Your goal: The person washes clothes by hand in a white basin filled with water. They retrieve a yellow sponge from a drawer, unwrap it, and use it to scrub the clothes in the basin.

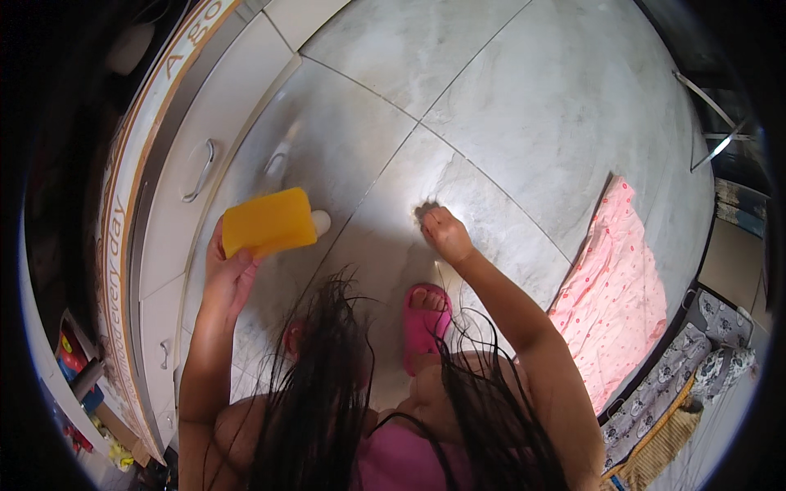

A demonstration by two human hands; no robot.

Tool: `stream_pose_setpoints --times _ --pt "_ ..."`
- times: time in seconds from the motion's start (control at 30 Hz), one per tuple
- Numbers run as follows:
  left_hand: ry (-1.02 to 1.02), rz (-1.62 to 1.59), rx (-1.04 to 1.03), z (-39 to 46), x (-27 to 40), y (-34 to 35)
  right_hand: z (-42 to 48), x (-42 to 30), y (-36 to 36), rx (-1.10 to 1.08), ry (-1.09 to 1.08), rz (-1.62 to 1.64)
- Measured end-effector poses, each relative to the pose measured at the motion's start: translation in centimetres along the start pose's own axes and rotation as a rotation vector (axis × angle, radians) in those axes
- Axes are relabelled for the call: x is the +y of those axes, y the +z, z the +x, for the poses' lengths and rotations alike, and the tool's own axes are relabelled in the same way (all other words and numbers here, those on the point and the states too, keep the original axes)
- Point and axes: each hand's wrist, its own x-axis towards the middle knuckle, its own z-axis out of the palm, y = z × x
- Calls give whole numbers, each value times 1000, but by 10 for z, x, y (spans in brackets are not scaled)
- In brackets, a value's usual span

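Observation:
My left hand [235, 273] holds a yellow bottle [270, 222] with a white rounded cap [321, 222], tilted sideways above the tiled floor. My right hand [443, 232] is closed around a small dark scouring pad [425, 210], which seems to touch the grey floor tile [387, 245]. Much of the pad is hidden by the fingers. A pink slipper [428, 319] on one foot stands just below my right hand; dark hair hides most of the other foot.
White drawers with a metal handle [201, 170] line the left side. A pink patterned cloth [620, 282] lies on the floor at the right, beside grey patterned fabric [663, 374]. A metal frame [715, 150] stands at the upper right.

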Motion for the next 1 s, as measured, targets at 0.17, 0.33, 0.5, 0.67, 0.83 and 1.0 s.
stream_pose_setpoints --times 0.17,0.33,0.5,0.67,0.83,1.0 --pt "-21 -8 53 -5 -5 -9 19 60 -33 285 581 91" --pt "-31 2 15 -9 -5 -12 43 184 -117 569 980 -222" --pt "-48 78 -28 -2 -3 -13 36 282 -136 674 1168 -382" --pt "-54 85 19 -3 7 -15 53 273 -104 398 1226 -359" --pt "-50 67 34 -2 5 -20 57 225 -48 437 848 -424" --pt "-27 74 56 -2 7 -15 65 145 -37 238 567 -302"
